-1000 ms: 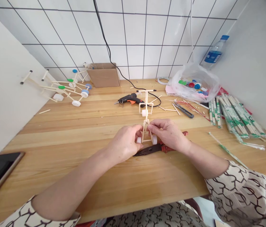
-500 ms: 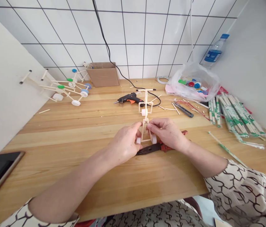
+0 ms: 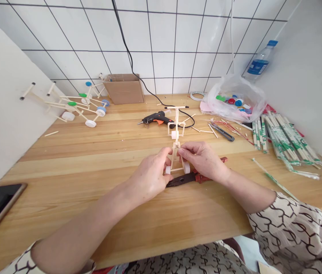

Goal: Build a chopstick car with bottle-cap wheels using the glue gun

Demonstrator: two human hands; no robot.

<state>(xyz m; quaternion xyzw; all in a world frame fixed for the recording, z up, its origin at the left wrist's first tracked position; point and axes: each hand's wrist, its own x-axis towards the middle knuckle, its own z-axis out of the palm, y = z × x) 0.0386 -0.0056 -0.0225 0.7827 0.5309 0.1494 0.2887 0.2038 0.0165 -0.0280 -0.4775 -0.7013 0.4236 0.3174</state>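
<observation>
Very little has changed over the last second: both hands remain at the small stick model (image 3: 177,144) in the middle of the frame, and it keeps practically the same place. The view itself drifts slightly, with the similar models (image 3: 71,104) at upper left edging further left, which looks like a head movement rather than anything being shifted. The work therefore seems to be at a hold, with the model being steadied rather than reshaped.

The right hand (image 3: 203,158) has thumb and forefinger pinched on the model's slanting right stick, just below the joint. The left hand (image 3: 152,173) curls around the opposite side, thumb tip by the left white wheel (image 3: 168,170), forefinger higher up near the sticks; whether those fingers clamp the wheel or merely rest against it, I cannot tell.

The model appears upright on the surface (image 3: 149,224), its black-tipped crossbar (image 3: 177,107) at the far end. The pliers (image 3: 183,180) lie just below it in the frame, partly hidden by the right hand. The glue gun (image 3: 156,118) lies left of the crossbar, unhandled.
</observation>
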